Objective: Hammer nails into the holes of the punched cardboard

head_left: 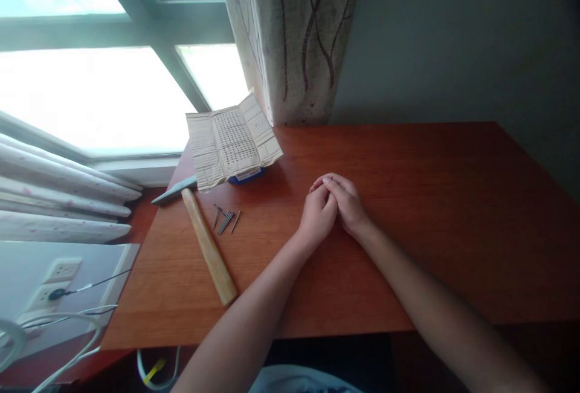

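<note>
My left hand (318,210) and my right hand (348,201) are clasped together over the middle of the wooden table (435,199). Their fingers are folded round each other, and I see no object in them. Left of my hands lie several loose nails (226,221) in a small group. Beyond those, a hammer (209,248) rests on the tabletop, its wooden handle pointing towards me and its grey metal head at the far left edge. Behind the nails stands a flattened, creased cardboard piece with rows of small holes (234,139), lying on a blue object (248,175) that is mostly hidden.
A window (90,97) and a white curtain (58,190) are on the left. Another patterned curtain (303,42) hangs behind the table's back edge. At lower left are a wall socket (64,269) with a plug and white cables (86,344) beside the table.
</note>
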### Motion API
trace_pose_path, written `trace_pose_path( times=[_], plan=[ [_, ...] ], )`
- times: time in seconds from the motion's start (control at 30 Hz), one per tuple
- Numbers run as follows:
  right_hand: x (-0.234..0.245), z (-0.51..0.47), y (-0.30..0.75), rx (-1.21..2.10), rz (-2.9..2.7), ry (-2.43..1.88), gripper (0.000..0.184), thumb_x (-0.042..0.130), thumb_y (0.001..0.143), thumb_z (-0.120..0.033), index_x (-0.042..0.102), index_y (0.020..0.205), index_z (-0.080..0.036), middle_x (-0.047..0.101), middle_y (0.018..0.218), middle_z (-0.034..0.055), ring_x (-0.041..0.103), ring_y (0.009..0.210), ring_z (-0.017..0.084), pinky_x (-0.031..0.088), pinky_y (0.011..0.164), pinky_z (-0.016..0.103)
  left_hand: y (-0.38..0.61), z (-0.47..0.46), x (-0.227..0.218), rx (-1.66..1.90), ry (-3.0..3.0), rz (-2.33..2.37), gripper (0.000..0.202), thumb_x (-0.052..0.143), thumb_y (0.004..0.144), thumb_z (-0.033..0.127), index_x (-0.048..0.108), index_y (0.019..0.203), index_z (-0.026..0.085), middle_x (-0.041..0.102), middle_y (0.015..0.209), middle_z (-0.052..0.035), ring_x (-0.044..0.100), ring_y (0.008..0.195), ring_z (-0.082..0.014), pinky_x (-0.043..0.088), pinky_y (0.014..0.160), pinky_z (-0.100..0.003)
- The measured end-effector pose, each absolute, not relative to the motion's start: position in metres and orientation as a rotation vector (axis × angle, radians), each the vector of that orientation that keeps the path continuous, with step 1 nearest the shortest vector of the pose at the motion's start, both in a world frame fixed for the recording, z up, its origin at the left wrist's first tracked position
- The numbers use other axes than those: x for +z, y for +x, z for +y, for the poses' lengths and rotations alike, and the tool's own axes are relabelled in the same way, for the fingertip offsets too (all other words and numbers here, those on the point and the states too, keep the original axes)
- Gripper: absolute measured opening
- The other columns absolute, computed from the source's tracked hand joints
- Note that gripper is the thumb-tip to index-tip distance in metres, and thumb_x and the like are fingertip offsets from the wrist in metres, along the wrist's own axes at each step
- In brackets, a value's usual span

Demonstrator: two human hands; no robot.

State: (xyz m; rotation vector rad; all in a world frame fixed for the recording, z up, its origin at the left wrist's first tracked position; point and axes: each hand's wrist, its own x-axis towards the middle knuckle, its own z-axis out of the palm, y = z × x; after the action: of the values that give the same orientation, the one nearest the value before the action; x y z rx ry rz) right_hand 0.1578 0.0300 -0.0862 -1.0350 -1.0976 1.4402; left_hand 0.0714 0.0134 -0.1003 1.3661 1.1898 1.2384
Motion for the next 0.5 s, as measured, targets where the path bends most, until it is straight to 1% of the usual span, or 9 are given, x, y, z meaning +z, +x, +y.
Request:
trace_pose_path(
  times=[0.5],
  plan=[
    [-0.0884,0.0311,0.1593,1.439,-1.095,-1.014,0.021,0.061,0.089,-0.036,0.071,0.077,-0.021,0.07,0.079,0.0022,0.065,0.079,0.019,0.049,0.075,0.031,0.072,0.0137,-0.1028,1.24,1.365,1.176,0.024,0.047,0.094,0.024,0.054,0.072,0.017,0.059,0.072,-0.0031,0.051,0.072,-0.016,0.039,0.066,-0.026]
  ],
)
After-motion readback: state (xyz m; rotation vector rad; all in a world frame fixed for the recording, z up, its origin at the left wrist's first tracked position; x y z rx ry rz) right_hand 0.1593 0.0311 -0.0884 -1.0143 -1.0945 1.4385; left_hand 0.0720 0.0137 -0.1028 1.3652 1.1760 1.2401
